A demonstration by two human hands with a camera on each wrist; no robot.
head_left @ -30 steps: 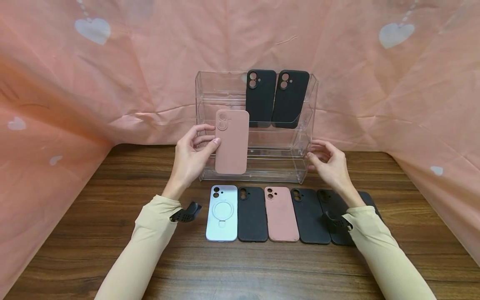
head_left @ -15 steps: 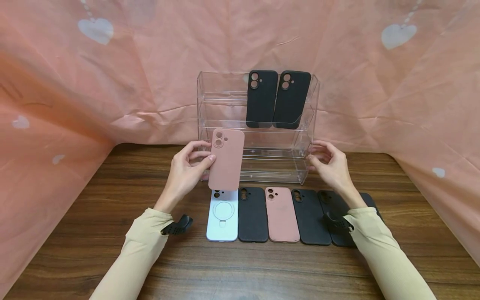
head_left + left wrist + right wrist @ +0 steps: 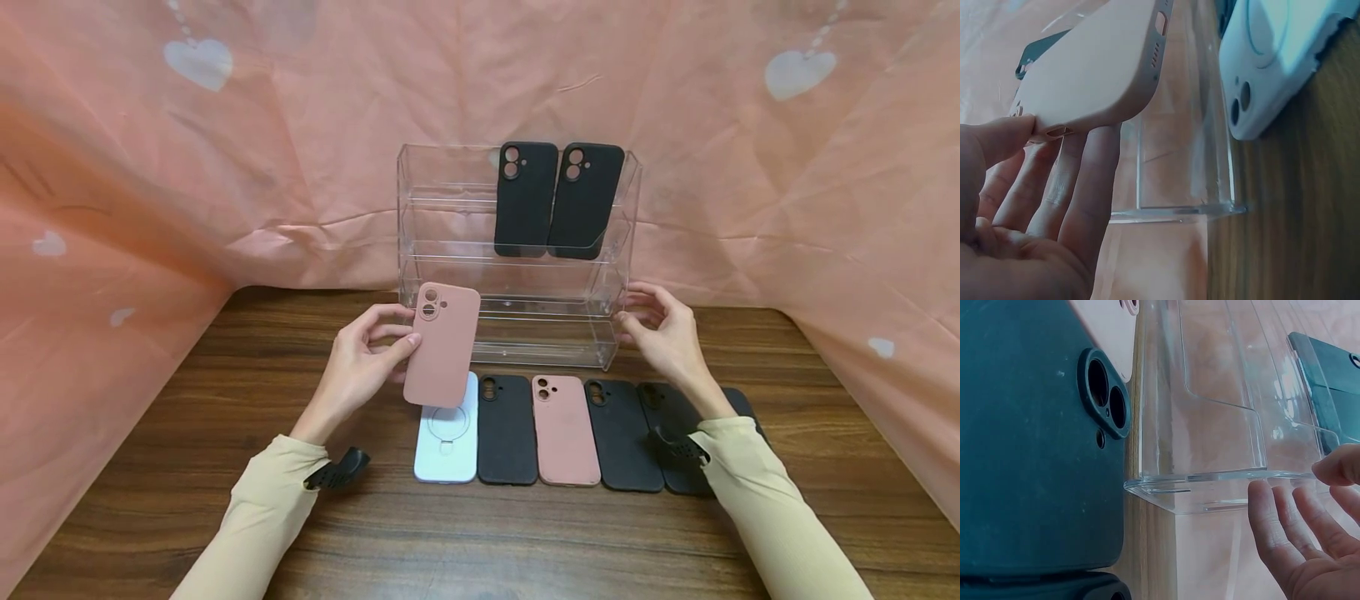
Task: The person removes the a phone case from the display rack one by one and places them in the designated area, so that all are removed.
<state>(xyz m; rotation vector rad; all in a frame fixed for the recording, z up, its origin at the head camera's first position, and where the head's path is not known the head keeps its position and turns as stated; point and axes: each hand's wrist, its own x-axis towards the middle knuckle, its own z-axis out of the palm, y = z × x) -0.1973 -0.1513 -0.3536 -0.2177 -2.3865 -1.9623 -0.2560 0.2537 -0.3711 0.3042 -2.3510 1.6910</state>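
My left hand (image 3: 360,367) pinches a pink phone case (image 3: 444,346) by its left edge, thumb in front and fingers behind. The case is tilted in front of the lower left of a clear acrylic display rack (image 3: 540,333), above the table, and hides the upper part of a light blue phone case (image 3: 446,454) with a ring on its back. My right hand (image 3: 663,333) holds the rack's right side; in the right wrist view its thumb and fingertips meet the clear side panel (image 3: 1222,478). Two black phone cases (image 3: 527,200) lean side by side in the rack's upper tier.
Right of the light blue case, a row on the wooden table (image 3: 480,542) continues with a black case (image 3: 507,429), another pink case (image 3: 566,429) and several more black cases (image 3: 624,437). The right forearm passes over the row's right end. A pink cloth (image 3: 330,100) hangs behind and at both sides.
My left hand has brought the pink case down, leftward and toward me, from before the rack's middle to over the light blue case, tilting it. The right hand stays at the rack's side.
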